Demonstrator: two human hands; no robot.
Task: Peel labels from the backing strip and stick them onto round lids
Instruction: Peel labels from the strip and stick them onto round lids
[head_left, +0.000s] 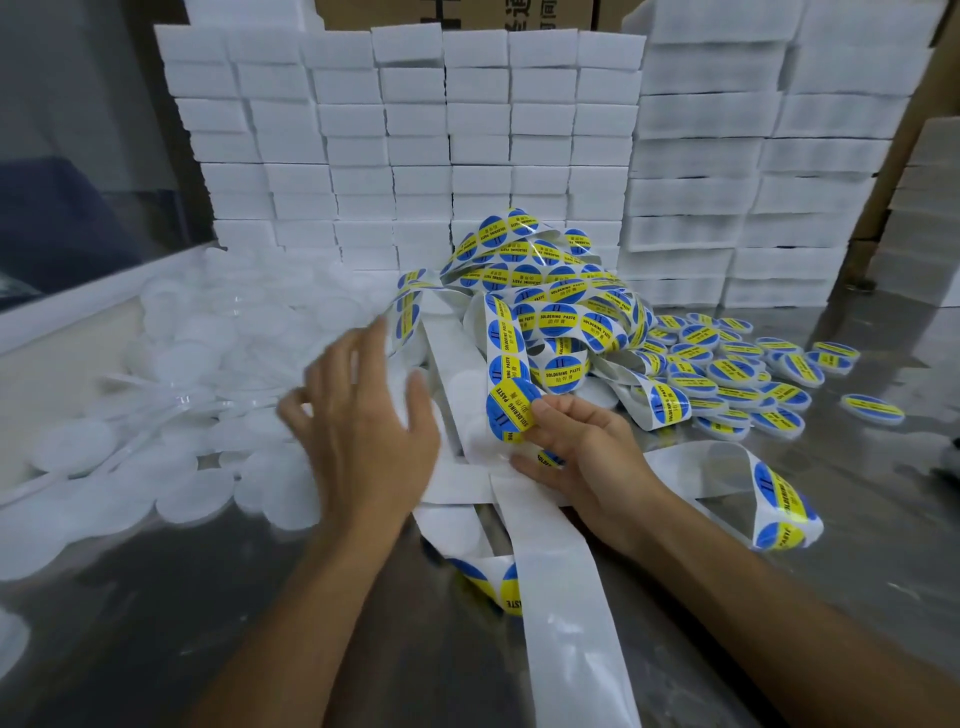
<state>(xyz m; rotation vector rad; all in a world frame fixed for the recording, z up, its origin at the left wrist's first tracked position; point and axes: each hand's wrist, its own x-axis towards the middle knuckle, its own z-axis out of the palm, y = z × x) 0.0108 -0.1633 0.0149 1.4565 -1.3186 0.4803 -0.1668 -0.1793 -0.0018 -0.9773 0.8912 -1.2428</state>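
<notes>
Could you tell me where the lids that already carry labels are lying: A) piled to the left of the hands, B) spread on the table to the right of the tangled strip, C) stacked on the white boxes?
B: the labelled lids lie on the table right of the tangled strip; the pile on the left is plain white lids.

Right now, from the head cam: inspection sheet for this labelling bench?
Surface: metal bench top, reflective, bare patch near the camera.
Job's things: tangled label strip at centre; empty backing strip trailing toward the camera; plain white lids heaped left; labelled lids piled right.
Clutter: stacked white foam blocks along the back.
Hands: left hand blurred, fingers spread over the plain lids; right hand pinches a round label.
Cables: nothing seen.
Surroundings: cardboard boxes behind the foam.
</notes>
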